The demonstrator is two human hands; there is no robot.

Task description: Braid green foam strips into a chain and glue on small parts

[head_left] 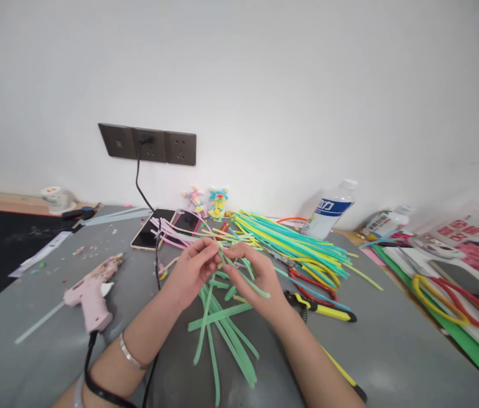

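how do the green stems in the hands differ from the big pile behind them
The green stems are one colour and few, pinched between the left hand and right hand and fanning out toward the person. The big pile mixes yellow, green and teal, holds many more, and lies parallel, untouched. Both are long, thin strips.

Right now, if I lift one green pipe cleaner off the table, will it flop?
Probably light and bendy: the green pipe cleaners lie kinked and curved on the grey table. One may drag neighbours along, since several cross each other. Rolling seems unlikely.
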